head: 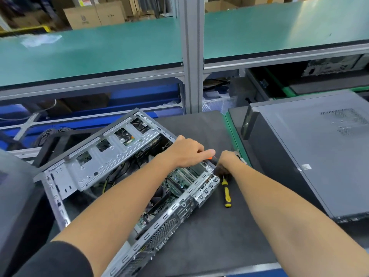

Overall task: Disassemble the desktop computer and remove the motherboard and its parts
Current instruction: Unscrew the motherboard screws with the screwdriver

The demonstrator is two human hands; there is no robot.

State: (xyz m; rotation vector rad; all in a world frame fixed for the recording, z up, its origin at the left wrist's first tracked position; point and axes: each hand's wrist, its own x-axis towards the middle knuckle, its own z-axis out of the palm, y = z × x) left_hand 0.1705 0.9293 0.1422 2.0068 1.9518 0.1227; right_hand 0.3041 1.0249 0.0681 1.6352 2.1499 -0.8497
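Hands meet at frame centre over the open computer case (111,172): left hand (184,151) grips an orange-tipped tool (208,157); right hand (227,159) grip state unclear.

Two computer cases, two hands, one loose screwdriver on the mat

One opened computer case (111,174) lies at the centre of the dark mat (209,232), with one green motherboard (183,176) showing inside it; one closed computer case (311,154) lies at 3 o'clock. Two hands work at the open case's far corner: the left hand (185,151) and the right hand (229,159). One yellow-and-black screwdriver (226,193) lies on the mat. At 11 o'clock, at least two cardboard boxes (95,16) stand behind one upright grey post (191,54).
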